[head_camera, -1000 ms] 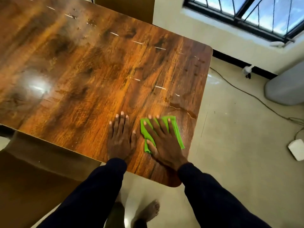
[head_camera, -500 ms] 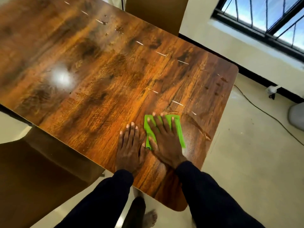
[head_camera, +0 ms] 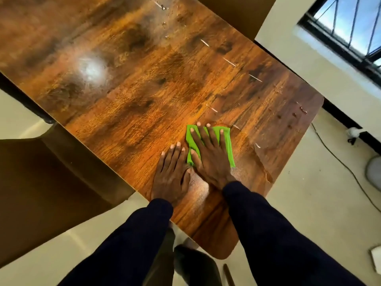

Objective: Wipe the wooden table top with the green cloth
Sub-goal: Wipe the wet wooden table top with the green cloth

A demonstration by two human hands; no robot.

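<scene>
Right hand flat on green cloth on wooden table top.

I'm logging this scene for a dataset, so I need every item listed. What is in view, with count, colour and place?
table top: one, brown wood grain, glossy, fills the upper left and centre
green cloth: one, bright green, flat on the table near its right end
water drops: several, clear, on the far part of the table
chair: one, brown, left of the table
window: one, dark frame with bars, upper right
cable: one, dark, on the floor at right
floor: pale beige
left hand: flat on the bare table beside the cloth
right hand: spread flat, pressing on the cloth
sleeves: two, dark navy, bottom
</scene>
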